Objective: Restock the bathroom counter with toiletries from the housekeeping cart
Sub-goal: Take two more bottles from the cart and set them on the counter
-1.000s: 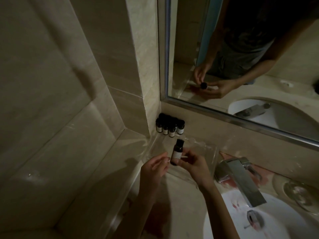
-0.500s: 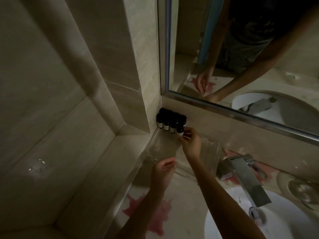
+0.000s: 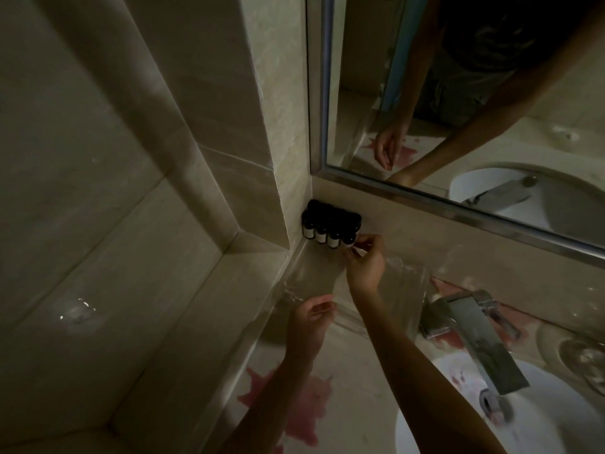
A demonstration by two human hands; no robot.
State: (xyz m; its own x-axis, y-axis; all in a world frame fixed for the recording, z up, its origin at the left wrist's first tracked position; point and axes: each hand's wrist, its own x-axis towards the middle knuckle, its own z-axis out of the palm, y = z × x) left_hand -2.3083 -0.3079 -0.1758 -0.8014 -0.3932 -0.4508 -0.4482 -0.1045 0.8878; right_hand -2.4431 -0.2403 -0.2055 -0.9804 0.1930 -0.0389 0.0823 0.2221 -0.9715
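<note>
Several small dark bottles (image 3: 98, 226) with black caps and white labels stand packed in the back corner of a clear tray (image 3: 307, 276), under the mirror frame. My right hand (image 3: 365, 262) reaches to the rightmost front bottle (image 3: 446, 239) and pinches its lower part with fingertips. My left hand (image 3: 311, 319) hovers near the tray's front edge, fingers loosely curled, holding nothing.
A metal faucet (image 3: 474, 335) juts over the white basin (image 3: 540, 417) at the right. The mirror (image 3: 458, 93) hangs above the counter (image 3: 343, 388). A tiled ledge (image 3: 183, 322) runs along the left. A glass dish (image 3: 586, 358) sits at far right.
My right hand carried the bottle from in front of me to the corner and set it at the right end of the group. My left hand let go and dropped back.
</note>
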